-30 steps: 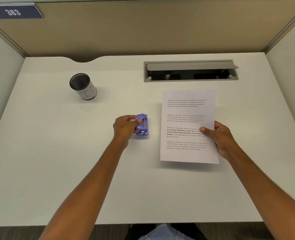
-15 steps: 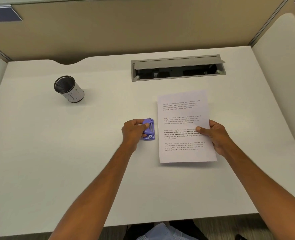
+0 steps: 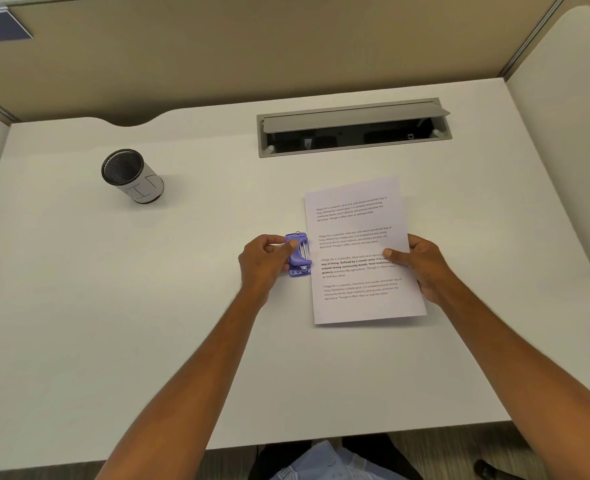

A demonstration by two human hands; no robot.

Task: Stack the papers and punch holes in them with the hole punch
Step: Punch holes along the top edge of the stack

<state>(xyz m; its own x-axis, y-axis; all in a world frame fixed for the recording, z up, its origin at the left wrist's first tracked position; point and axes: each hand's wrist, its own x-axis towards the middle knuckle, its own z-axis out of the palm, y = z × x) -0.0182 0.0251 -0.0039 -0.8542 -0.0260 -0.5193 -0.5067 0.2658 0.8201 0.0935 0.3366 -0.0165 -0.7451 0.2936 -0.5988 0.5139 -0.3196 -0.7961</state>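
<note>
A stack of white printed papers (image 3: 355, 244) lies on the white desk (image 3: 148, 323), slightly right of centre. My right hand (image 3: 419, 263) grips the stack at its right edge, thumb on top. A small purple hole punch (image 3: 299, 254) sits right against the stack's left edge. My left hand (image 3: 265, 263) holds the punch from the left, thumb on its top. Whether the paper edge is inside the punch slot is not clear.
A mesh pen cup (image 3: 130, 176) with a white label stands at the back left. A grey cable hatch (image 3: 354, 128), lid propped open, is set into the desk behind the papers. Partition walls enclose the desk on three sides.
The hole punch and my left hand have slid right, closing the gap to the paper's left edge. The camera view shifted slightly.
</note>
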